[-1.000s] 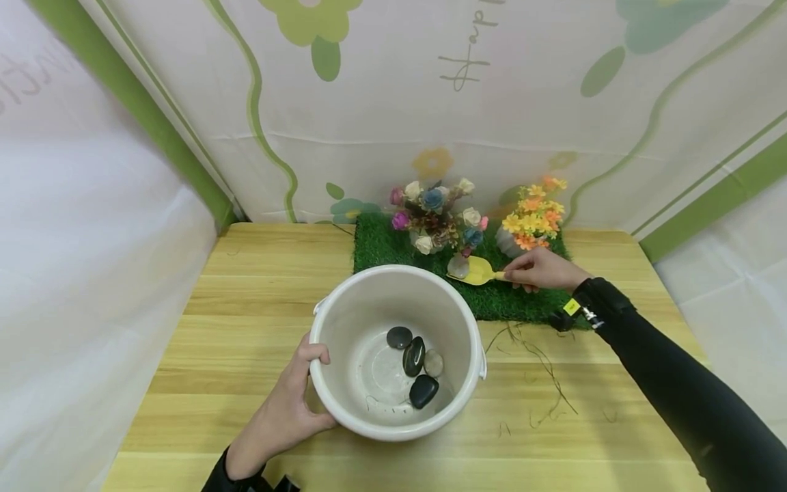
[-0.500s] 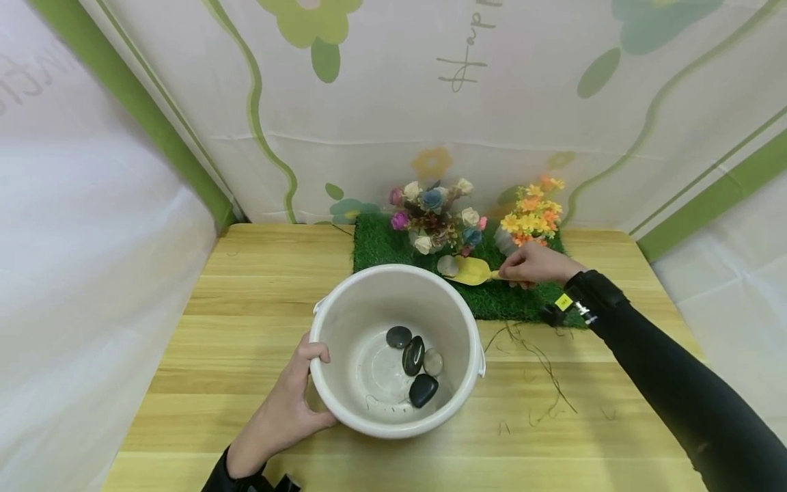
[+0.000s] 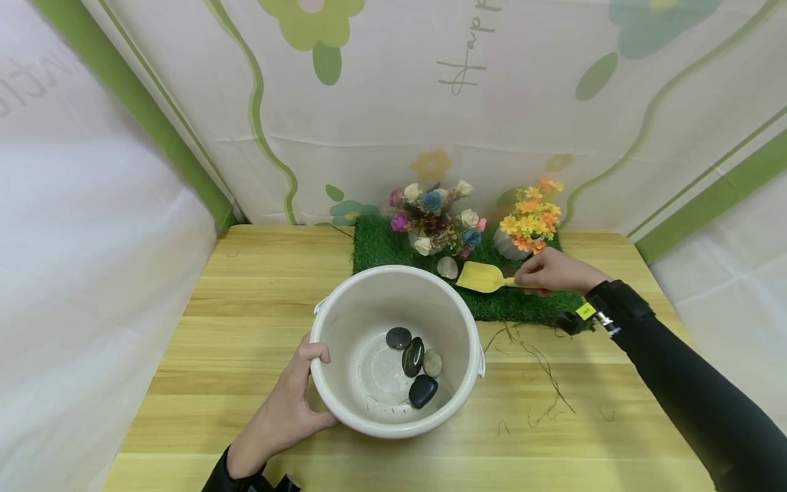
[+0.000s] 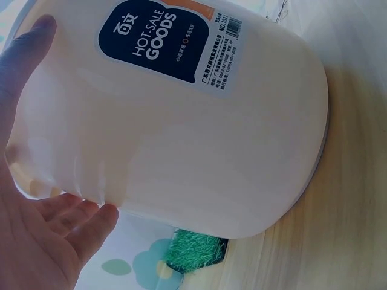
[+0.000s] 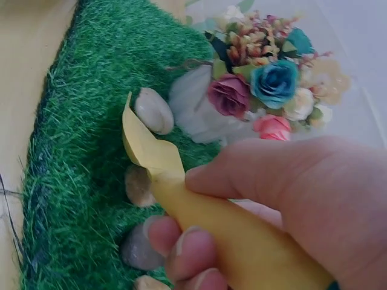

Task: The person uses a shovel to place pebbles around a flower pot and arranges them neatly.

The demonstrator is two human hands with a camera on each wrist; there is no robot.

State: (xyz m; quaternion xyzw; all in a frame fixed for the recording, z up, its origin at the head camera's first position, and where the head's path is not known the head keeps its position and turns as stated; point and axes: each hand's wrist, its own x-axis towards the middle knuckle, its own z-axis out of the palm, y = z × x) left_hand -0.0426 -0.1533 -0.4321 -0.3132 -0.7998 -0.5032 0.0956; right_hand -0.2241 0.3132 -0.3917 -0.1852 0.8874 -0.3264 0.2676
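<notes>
My right hand (image 3: pixel 556 271) grips the handle of a yellow toy shovel (image 3: pixel 479 277). Its blade lies over the artificial grass, just right of a whitish stone (image 3: pixel 447 268). In the right wrist view the blade (image 5: pixel 148 145) is tilted beside that pale stone (image 5: pixel 154 110), with a tan stone (image 5: pixel 139 187) and a grey stone (image 5: pixel 142 249) under and beside the shovel. My left hand (image 3: pixel 285 403) holds the near left side of a white bucket (image 3: pixel 363 301), fingers hooked over the rim. Inside lie dark stones (image 3: pixel 413 357) and a pale one (image 3: pixel 433 363).
Green turf (image 3: pixel 378 239) covers the back of the wooden table (image 3: pixel 258 294). On it stand a pot of mixed roses (image 3: pixel 436 212) and a pot of orange and yellow flowers (image 3: pixel 531 215). Loose brown strands (image 3: pixel 547 369) lie right of the bucket. A printed curtain (image 3: pixel 369 116) hangs behind.
The shovel first pushed the whitish stone a little to the left, then drew back right, so blade and stone are now apart. The left hand and bucket stay put.
</notes>
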